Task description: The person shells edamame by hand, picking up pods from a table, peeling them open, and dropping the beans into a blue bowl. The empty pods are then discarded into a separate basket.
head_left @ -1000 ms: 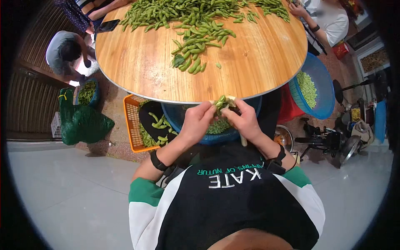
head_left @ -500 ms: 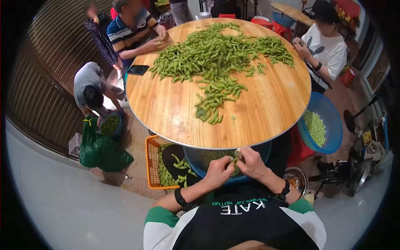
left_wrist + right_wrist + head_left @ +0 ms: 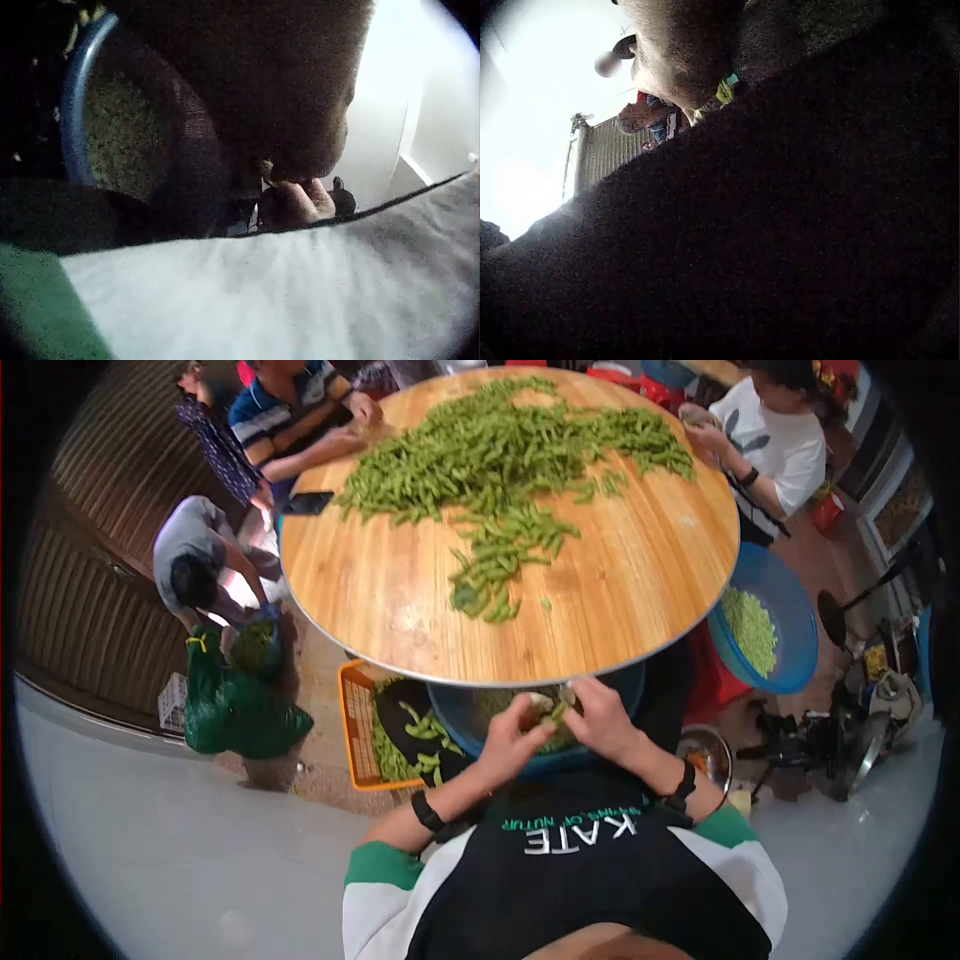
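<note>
My left hand (image 3: 508,738) and right hand (image 3: 606,722) meet over a blue basin (image 3: 460,732), just below the near edge of the table. Between their fingertips both pinch a green edamame pod (image 3: 560,713). Something pale covers a left fingertip. In the right wrist view, a bit of the green pod (image 3: 725,91) shows beside the right hand (image 3: 682,52), most of it hidden in shadow. The basin's rim (image 3: 73,112) and the shelled beans (image 3: 124,135) in it appear in the left wrist view.
A round wooden table (image 3: 380,590) bears a large heap of edamame pods (image 3: 490,450). An orange crate (image 3: 352,730) with pods stands at left, a blue basin (image 3: 790,625) of shelled beans at right. People sit or stand around; a green sack (image 3: 235,710) lies on the floor.
The head view tipped up, then slightly back down. My hands stay together below the table edge, with fingers shifting around a pod. The bent person at left reaches toward the floor basin.
</note>
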The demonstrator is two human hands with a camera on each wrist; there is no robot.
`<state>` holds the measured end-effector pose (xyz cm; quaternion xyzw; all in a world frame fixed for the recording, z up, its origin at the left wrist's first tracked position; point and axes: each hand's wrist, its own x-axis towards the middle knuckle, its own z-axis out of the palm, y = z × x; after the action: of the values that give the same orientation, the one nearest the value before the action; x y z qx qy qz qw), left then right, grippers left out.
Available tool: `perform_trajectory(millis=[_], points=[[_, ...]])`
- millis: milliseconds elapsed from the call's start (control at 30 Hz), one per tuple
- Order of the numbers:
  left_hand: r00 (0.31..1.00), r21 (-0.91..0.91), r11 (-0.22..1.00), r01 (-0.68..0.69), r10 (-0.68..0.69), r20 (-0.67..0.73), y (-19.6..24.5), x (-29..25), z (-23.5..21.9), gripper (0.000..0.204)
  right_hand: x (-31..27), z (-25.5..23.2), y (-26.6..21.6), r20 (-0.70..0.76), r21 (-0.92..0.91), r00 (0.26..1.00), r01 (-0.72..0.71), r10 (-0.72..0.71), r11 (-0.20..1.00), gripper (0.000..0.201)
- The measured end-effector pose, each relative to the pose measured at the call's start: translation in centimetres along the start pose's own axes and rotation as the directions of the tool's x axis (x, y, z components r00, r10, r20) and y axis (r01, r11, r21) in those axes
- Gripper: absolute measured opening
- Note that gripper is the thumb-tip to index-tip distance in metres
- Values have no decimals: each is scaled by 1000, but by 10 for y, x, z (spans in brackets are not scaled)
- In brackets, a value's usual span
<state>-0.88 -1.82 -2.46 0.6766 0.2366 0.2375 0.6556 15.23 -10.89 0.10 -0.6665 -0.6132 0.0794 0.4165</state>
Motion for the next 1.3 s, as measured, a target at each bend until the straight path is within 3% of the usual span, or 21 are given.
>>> perform_trajectory(millis=[67,167,200,233,300,333,400,467,533,700,767,800,867,933,967,1000,1033,1067,1100,1167,1300], points=[[999,42,998,-40,39,22,5,-3,-7,22,6,-3,-8,63,66,998,-34,30,997,22],[957,411,868,-278,286,42,51,-11,-42,21,13,-9,-14,108,130,994,13,-27,991,22],[963,524,818,-237,268,17,63,-18,-58,19,15,-12,-12,155,135,986,38,-59,990,22],[973,682,704,-198,223,53,71,-23,-79,17,14,-12,-10,199,141,976,66,-93,988,22],[927,904,350,-244,359,111,78,-20,-105,15,10,-7,-8,191,135,975,85,-110,987,22],[887,919,292,-264,449,112,88,-10,-107,15,9,-6,-6,185,122,973,120,-142,985,23],[913,836,505,-215,408,-12,81,15,-110,18,9,-3,-6,200,92,972,106,-123,990,23],[833,804,464,-373,548,71,71,58,-107,23,12,-3,-9,197,52,978,53,-62,997,22],[798,820,413,-396,597,84,50,100,-102,16,14,-6,-10,223,112,975,-6,-19,994,21],[874,885,401,-237,486,14,37,125,-98,15,9,-16,-13,290,309,945,-242,151,920,23],[877,896,387,-218,481,6,41,124,-102,15,13,-21,-14,425,536,862,-485,275,691,30],[859,868,432,-246,512,-11,41,122,-104,13,16,-22,-12,415,542,868,-476,272,693,30],[845,837,468,-283,535,-14,41,112,-102,12,17,-22,-10,522,665,803,-595,289,452,37],[861,676,690,-257,481,-164,52,99,-94,13,25,-20,-16,488,717,823,-568,291,405,39],[901,508,828,-239,383,-201,62,87,-83,11,29,-20,-18,472,738,832,-554,292,386,39],[907,505,829,-239,376,-188,65,77,-74,11,31,-19,-21,459,755,837,-544,298,365,40],[974,155,980,-128,154,-166,66,66,-67,9,34,-19,-25,466,791,832,-544,302,280,40],[996,-207,978,41,-56,-67,65,57,-59,9,34,-17,-26,467,788,826,-551,316,276,40],[996,-215,975,48,-62,-60,64,50,-50,9,35,-16,-27,488,803,830,-548,271,232,42],[981,-440,881,172,-194,-6,62,41,-35,7,33,-12,-27,511,838,834,-538,210,96,33],[985,-419,894,156,-174,-5,47,36,-32,12,29,-16,-29,542,830,819,-556,190,29,35]])
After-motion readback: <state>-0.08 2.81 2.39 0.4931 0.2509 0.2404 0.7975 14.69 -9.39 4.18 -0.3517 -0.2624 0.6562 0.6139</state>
